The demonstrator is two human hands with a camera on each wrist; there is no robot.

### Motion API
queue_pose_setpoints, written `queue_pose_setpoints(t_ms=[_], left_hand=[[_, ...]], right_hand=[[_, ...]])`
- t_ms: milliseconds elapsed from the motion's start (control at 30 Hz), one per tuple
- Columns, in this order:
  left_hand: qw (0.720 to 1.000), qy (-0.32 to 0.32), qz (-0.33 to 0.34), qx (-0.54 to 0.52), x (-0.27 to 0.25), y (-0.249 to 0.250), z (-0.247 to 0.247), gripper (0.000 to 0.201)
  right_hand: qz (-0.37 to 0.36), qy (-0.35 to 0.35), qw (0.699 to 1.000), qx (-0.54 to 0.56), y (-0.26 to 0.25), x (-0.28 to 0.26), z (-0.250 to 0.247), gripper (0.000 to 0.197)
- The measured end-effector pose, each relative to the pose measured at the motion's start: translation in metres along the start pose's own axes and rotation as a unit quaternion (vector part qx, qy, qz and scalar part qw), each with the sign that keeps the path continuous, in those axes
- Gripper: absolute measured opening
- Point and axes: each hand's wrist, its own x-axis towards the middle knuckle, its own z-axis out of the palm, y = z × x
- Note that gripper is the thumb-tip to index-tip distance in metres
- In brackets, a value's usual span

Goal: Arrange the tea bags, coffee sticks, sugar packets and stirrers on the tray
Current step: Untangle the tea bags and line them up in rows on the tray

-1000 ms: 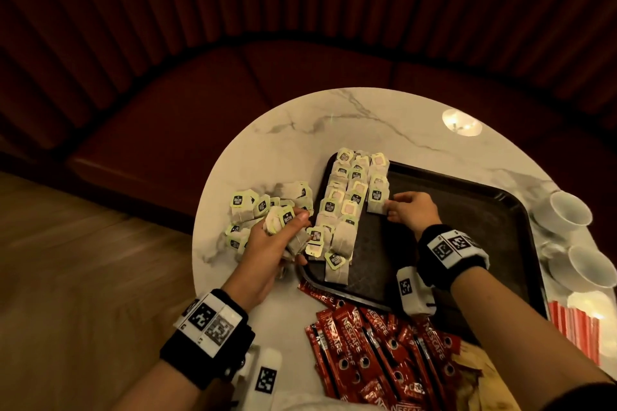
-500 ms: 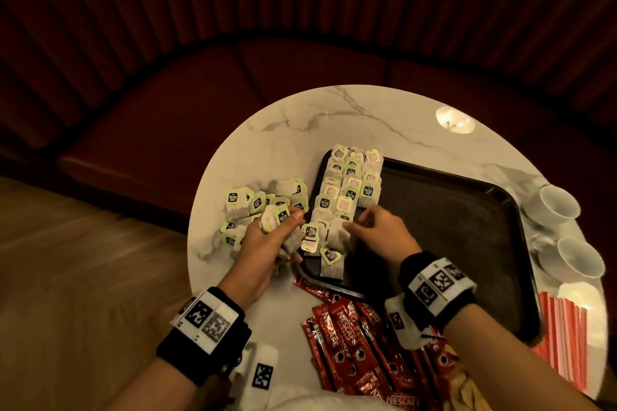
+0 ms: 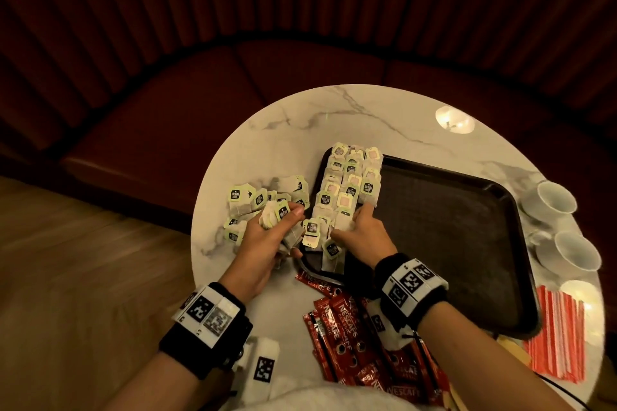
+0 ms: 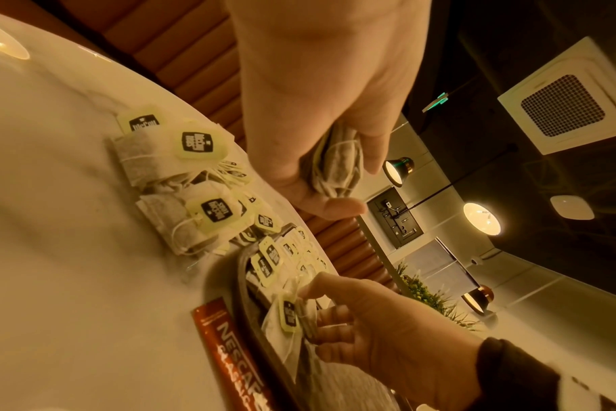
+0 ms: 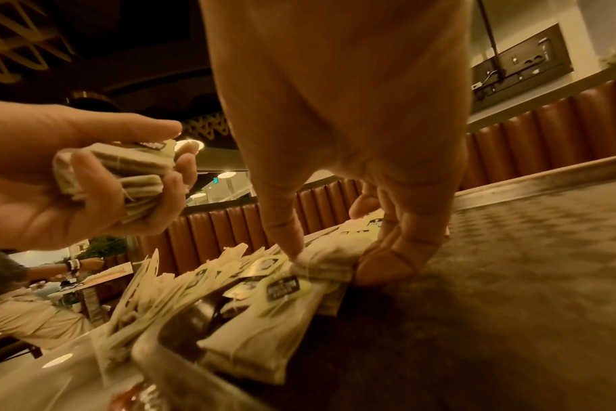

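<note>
A dark tray (image 3: 450,227) lies on the round marble table (image 3: 334,117). Rows of tea bags (image 3: 350,183) with green tags fill its left end. My left hand (image 3: 267,237) hovers at the tray's left rim and grips a bundle of tea bags (image 4: 338,166). My right hand (image 3: 357,230) is down on the near end of the rows, thumb and fingers pinching tea bags (image 5: 320,264) against the tray floor. A loose pile of tea bags (image 3: 247,200) lies on the table to the left. Red coffee sticks (image 3: 350,327) lie near me, and striped stirrers (image 3: 557,337) lie right of the tray.
Two white cups (image 3: 554,197) stand at the table's right edge beside the tray. One coffee stick (image 3: 314,284) lies tucked against the tray's near left corner. A red padded bench (image 3: 200,93) curves behind the table. The tray's middle and right are bare.
My right hand has come back from the far end of the tea bag rows to their near end and set its fingers on bags there. The left hand keeps its bundle.
</note>
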Motion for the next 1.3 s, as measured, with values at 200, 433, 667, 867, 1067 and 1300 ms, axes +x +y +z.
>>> queue_pose_setpoints(t_ms=[200, 433, 667, 867, 1067, 1300], left_hand=[[1.000, -0.008, 0.013, 0.019, 0.007, -0.006, -0.003, 0.009], [0.994, -0.061, 0.010, 0.094, 0.013, -0.008, 0.009, 0.016], [0.986, -0.076, 0.043, 0.144, 0.013, -0.007, 0.022, 0.017], [0.978, -0.083, 0.132, 0.138, 0.010, 0.003, 0.025, 0.018], [0.966, -0.075, 0.183, 0.165, 0.015, 0.006, 0.027, 0.015], [0.945, -0.081, 0.188, 0.255, 0.023, 0.013, 0.018, 0.018]], right_hand=[[-0.016, 0.013, 0.994, 0.107, -0.003, -0.015, -0.025, 0.031], [-0.012, -0.091, 0.853, 0.514, -0.017, -0.034, -0.043, 0.018], [-0.043, -0.128, 0.787, 0.601, -0.018, -0.042, -0.041, 0.019], [-0.022, -0.146, 0.749, 0.646, -0.024, -0.052, -0.038, 0.021], [-0.006, -0.147, 0.765, 0.627, -0.029, -0.056, -0.032, 0.024], [-0.087, -0.107, 0.889, 0.436, -0.012, -0.060, -0.044, 0.021]])
